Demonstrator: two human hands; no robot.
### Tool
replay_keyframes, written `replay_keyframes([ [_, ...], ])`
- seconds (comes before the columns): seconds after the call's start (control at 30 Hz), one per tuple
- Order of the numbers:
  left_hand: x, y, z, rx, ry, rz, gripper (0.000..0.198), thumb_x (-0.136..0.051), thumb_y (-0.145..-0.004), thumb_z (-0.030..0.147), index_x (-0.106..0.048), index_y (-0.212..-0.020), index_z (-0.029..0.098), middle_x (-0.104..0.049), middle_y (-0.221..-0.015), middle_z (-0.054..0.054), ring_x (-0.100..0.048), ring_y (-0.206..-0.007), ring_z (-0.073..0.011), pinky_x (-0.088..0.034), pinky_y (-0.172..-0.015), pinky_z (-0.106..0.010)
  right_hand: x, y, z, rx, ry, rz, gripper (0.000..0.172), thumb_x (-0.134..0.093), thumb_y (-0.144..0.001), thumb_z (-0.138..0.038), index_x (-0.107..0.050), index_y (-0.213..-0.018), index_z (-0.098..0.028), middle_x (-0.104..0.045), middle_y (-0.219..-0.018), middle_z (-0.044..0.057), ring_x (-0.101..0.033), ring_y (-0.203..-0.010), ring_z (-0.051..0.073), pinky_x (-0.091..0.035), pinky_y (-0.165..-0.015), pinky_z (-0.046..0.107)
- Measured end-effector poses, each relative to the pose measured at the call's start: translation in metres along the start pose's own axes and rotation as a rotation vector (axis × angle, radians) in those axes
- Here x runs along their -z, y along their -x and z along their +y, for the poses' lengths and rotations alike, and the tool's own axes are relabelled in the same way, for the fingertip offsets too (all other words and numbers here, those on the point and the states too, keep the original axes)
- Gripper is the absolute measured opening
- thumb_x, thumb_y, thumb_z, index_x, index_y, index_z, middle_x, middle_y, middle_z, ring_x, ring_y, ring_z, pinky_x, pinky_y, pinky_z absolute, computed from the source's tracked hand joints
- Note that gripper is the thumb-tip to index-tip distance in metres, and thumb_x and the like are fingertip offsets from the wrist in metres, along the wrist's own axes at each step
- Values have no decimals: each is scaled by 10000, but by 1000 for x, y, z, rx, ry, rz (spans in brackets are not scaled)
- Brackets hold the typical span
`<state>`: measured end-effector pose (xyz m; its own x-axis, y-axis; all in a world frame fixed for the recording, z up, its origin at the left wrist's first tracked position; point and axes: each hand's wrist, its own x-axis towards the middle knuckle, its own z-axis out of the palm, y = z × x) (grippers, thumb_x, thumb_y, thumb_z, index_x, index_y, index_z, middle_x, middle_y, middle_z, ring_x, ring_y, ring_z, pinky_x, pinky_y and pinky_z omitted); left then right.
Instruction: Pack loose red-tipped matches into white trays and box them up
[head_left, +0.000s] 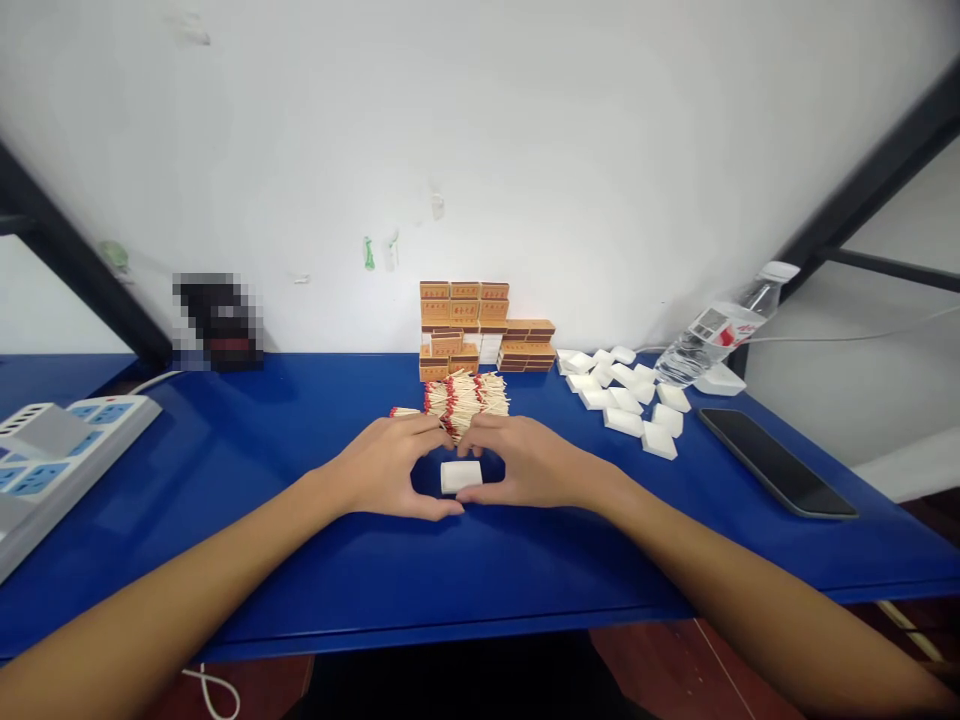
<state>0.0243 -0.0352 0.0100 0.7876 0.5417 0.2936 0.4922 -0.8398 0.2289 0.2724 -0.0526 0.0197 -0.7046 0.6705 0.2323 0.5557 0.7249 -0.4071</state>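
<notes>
A small white matchbox tray (459, 477) lies on the blue table between my two hands. My left hand (391, 468) is to its left, fingers curved and thumb spread apart from them. From the other side my right hand (523, 462) curves in the same way, its thumb at the tray's near right corner; I cannot tell if it presses on it. The fingertips of both hands reach the near edge of a pile of red-tipped matches (466, 398), and I cannot make out any match held. More matches (405, 411) show just beyond my left hand.
Stacked matchboxes (465, 312) stand against the wall behind the matches. Several loose white trays (622, 398) are scattered to the right, near a leaning plastic bottle (724, 330) and a phone (772, 460). A power strip (71, 450) sits at the left, with a blurred dark object (221, 320) behind.
</notes>
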Motion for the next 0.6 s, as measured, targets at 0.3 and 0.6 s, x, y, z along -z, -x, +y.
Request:
replay_keyframes([
  [0.3, -12, 2, 0, 22, 44, -5, 439, -762, -824, 578, -696, -1095, 240, -737, -1035, -49, -719, -954, -257, -548, -769, -375, 4, -22, 29, -160, 95, 251, 251, -744, -914, -411, -668, -1071, -230, -636, -1050, 72, -631, -907, 231, -505, -790, 360],
  [0.6, -12, 1, -2, 17, 43, -27, 339, -726, -873, 540, -711, -1007, 229, -694, -913, -39, -677, -830, -219, -490, -680, -345, -2, -33, 37, -165, 204, 204, 243, -757, -916, -392, -693, -1031, -187, -613, -1063, 77, -622, -862, 206, -492, -779, 347],
])
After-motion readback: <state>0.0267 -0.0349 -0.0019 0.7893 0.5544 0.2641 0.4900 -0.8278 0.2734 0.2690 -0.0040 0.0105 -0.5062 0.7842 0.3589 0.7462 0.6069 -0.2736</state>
